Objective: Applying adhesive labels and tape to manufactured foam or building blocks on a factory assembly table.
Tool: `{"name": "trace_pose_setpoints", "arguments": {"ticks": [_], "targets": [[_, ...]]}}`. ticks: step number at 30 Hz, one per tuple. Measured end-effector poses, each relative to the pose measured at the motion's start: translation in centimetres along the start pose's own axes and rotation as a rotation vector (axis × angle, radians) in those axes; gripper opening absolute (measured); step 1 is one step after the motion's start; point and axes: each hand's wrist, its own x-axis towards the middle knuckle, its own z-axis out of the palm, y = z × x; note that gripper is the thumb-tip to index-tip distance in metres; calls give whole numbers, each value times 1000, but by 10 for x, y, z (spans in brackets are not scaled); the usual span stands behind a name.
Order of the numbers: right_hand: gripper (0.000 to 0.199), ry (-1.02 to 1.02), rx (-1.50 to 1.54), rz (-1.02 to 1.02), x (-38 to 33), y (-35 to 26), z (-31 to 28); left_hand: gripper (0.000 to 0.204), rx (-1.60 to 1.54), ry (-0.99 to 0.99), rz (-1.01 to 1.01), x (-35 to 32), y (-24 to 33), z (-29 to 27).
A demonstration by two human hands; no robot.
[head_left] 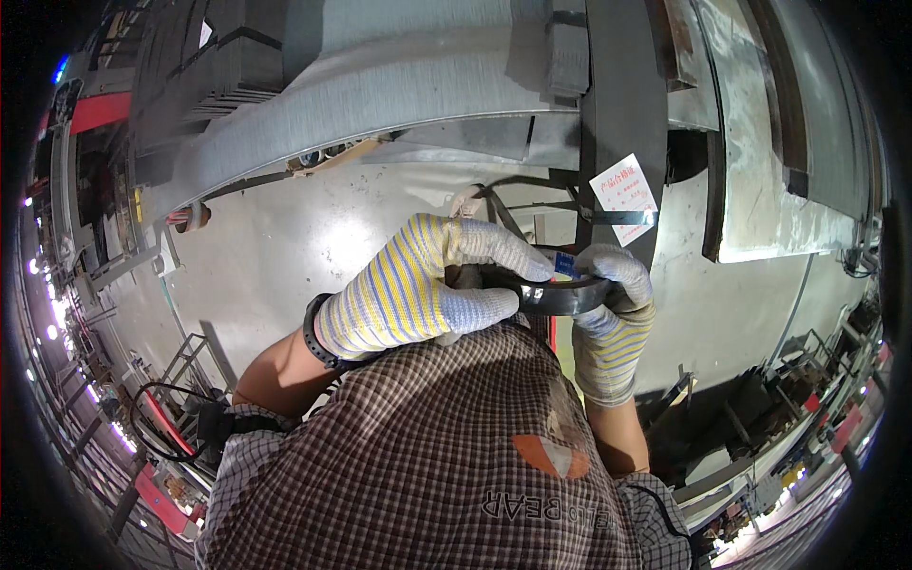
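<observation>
Both my hands wear white knit gloves with yellow and blue stripes. Between them, in front of my checked apron, is a glossy black ring that looks like a roll of tape [562, 297]. My left hand [408, 280] pinches its left side between thumb and fingers. Around its right end curl the fingers of my right hand [617, 318]. A small blue label [565, 264] shows at the roll's upper edge. The inside of the roll and some fingertips are hidden.
Ahead lies a wide grey metal sheet [418, 66], with stacked dark plates [237, 62] on its left. A white paper tag [625, 198] with red print is strapped to a dark metal bar. More metal sheets [769, 180] stand at the right. Racks and frames line both sides.
</observation>
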Motion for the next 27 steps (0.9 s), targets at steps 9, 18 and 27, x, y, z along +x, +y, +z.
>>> {"name": "trace_pose_setpoints", "arguments": {"ticks": [9,18,27], "targets": [[58,63,303,191,-3,4,-2,37,-100,-40,-7,1,-4,-2],[64,16,697,352,-9,14,0,36,-21,-11,119,5,-12,-5],[57,-30,1122,424,-16,23,10,36,-92,-72,72,6,-16,-5]]}}
